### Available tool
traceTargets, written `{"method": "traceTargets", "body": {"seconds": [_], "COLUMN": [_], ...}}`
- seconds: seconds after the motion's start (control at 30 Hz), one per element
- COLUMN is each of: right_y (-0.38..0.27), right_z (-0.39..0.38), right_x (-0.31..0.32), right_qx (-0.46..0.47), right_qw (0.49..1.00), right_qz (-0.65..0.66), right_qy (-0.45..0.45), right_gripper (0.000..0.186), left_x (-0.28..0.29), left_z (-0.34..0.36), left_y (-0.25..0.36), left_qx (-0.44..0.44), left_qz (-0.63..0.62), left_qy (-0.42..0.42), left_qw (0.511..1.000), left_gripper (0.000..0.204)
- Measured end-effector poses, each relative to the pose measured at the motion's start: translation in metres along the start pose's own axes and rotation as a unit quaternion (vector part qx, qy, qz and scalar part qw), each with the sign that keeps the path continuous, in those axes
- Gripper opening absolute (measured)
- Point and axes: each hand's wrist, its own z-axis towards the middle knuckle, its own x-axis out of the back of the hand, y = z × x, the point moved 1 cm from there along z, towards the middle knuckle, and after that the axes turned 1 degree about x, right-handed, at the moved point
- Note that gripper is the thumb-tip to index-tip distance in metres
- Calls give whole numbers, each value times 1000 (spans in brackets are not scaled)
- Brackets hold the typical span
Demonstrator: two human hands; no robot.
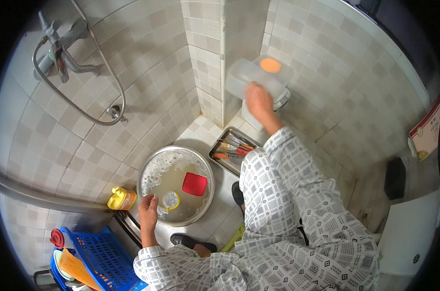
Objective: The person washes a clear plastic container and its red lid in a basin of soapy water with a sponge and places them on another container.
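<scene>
My right hand (pixel 259 104) grips a translucent plastic lid or container (pixel 242 72), slightly blurred, raised above a white bin (pixel 251 116) by the corner. An orange round piece (pixel 270 65) shows just behind it. My left hand (pixel 147 208) hangs at the left rim of a steel basin (pixel 208 169), empty, fingers loosely bent and apart. In the basin's soapy water lie a red square plastic piece (pixel 195 183) and a small clear, yellow-rimmed cup (pixel 170 199). Right of the basin a steel tray (pixel 244 136) holds orange- and red-handled utensils (pixel 232 150).
A yellow bottle (pixel 120 198) stands left of the basin. A blue basket (pixel 99 252) with colored plastic items is at lower left. A shower mixer and hose (pixel 60 58) hang on the tiled wall. My feet are beside the basin. A white panel (pixel 404 233) is at right.
</scene>
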Motion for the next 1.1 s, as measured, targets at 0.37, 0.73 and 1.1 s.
{"method": "traceTargets", "body": {"seconds": [0.37,0.73,1.1], "right_y": [143,88,-143], "right_z": [78,60,-80], "right_x": [-34,-17,-111], "right_qx": [-20,13,375], "right_qw": [989,991,806], "right_qz": [-145,-126,82], "right_qy": [-24,-42,-451], "right_gripper": [14,38,23], "left_x": [0,4,-68], "left_z": [-5,5,32], "left_y": [-14,-32,-121], "left_qx": [-6,3,133], "left_qz": [72,140,41], "left_qy": [20,13,67], "left_qw": [997,990,988], "left_gripper": [46,46,42]}}
